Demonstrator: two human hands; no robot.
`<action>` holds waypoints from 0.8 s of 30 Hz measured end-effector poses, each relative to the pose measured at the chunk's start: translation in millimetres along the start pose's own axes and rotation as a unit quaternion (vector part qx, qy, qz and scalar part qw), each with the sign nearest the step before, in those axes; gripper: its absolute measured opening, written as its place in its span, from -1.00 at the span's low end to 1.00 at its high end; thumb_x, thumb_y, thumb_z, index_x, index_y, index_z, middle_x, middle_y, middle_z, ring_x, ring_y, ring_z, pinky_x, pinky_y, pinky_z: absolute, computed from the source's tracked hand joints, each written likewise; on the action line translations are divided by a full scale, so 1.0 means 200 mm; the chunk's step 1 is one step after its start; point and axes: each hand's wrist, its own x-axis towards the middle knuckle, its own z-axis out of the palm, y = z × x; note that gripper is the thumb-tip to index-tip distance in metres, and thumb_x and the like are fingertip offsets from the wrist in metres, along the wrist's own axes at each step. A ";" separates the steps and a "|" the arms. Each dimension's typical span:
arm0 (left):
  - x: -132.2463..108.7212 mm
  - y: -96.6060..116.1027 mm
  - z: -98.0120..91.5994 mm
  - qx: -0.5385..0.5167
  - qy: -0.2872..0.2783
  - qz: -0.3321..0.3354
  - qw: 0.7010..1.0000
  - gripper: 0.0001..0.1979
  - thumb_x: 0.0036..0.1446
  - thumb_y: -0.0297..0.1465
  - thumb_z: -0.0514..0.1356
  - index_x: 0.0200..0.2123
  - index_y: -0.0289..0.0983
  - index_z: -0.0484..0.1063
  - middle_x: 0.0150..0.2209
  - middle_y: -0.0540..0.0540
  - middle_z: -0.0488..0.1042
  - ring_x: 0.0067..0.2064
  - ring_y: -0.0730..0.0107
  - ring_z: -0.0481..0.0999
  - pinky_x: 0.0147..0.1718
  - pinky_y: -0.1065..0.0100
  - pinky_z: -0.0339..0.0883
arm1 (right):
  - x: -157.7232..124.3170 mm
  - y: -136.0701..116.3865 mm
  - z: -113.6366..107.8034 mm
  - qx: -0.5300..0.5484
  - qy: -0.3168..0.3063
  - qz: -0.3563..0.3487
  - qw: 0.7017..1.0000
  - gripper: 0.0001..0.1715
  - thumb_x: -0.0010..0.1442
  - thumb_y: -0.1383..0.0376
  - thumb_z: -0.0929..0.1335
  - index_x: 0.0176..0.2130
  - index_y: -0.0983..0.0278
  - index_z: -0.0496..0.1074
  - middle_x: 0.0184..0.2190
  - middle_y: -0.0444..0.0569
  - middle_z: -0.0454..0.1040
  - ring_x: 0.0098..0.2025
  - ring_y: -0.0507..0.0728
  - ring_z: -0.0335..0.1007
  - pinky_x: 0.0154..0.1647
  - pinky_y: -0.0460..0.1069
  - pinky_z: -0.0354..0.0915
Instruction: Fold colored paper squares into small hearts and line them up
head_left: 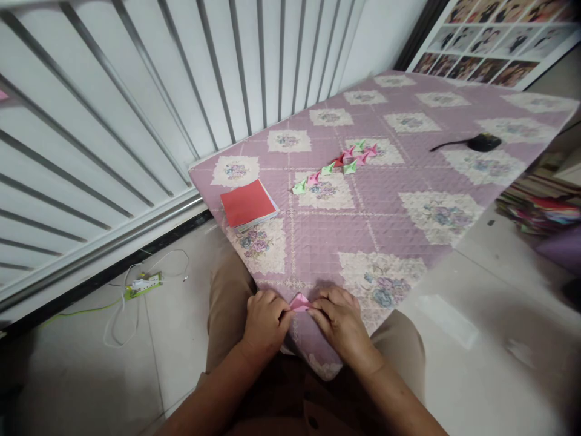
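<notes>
While our left hand (pixel 267 318) and right hand (pixel 341 318) pinch opposite corners of a small pink triangular folded paper (pixel 300 301) between them, we seem mid-fold; next likely calls for even pressure.

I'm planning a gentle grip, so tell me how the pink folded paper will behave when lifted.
The pink folded paper is probably very light, being such a small piece. Its folded, pointed shape likely makes it stiffer than a flat sheet. It could crumple under a hard squeeze, being only paper.
</notes>
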 end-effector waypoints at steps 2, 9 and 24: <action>0.01 0.00 -0.01 0.003 -0.015 -0.008 1.000 -0.86 0.15 -0.30 0.19 -0.43 -0.18 0.46 -0.33 -0.02 0.43 -0.19 0.28 0.35 -0.17 0.24 0.12 | 0.01 -0.01 0.00 -0.014 0.002 0.008 1.000 -0.68 0.27 0.15 0.26 -0.41 0.19 0.49 -0.31 -0.04 0.42 -0.19 0.15 0.27 -0.15 0.06 0.09; 0.06 0.02 -0.06 0.025 -0.078 -0.027 0.996 -0.84 0.15 -0.26 0.18 -0.42 -0.17 0.47 -0.34 -0.02 0.48 -0.19 0.26 0.39 -0.19 0.23 0.09 | 0.03 -0.02 0.01 -0.042 0.006 0.026 0.999 -0.63 0.27 0.12 0.26 -0.48 0.21 0.44 -0.34 -0.02 0.40 -0.22 0.16 0.25 -0.20 0.05 0.08; 0.12 0.01 -0.08 0.070 -0.147 -0.015 0.987 -0.75 0.23 -0.20 0.11 -0.41 -0.20 0.44 -0.34 -0.02 0.50 -0.21 0.22 0.42 -0.20 0.18 0.06 | 0.04 -0.02 0.04 -0.046 -0.013 0.080 0.996 -0.58 0.25 0.07 0.28 -0.54 0.21 0.40 -0.36 0.00 0.39 -0.24 0.19 0.22 -0.22 0.07 0.04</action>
